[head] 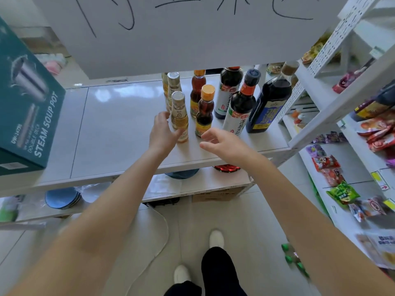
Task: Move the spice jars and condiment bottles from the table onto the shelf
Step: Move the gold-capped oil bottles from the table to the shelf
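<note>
left hand [162, 130] loosely grips pale bottle [180, 112] on shelf [119, 129]; right hand [222, 142] spread, empty, beside amber bottle [204, 113].

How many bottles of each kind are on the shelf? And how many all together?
Pale bottles with silver caps: 2, maybe a third hidden behind
Small brown bottles with orange caps: 2
Big dark bottles: 3
Total: 7 clearly seen
</note>
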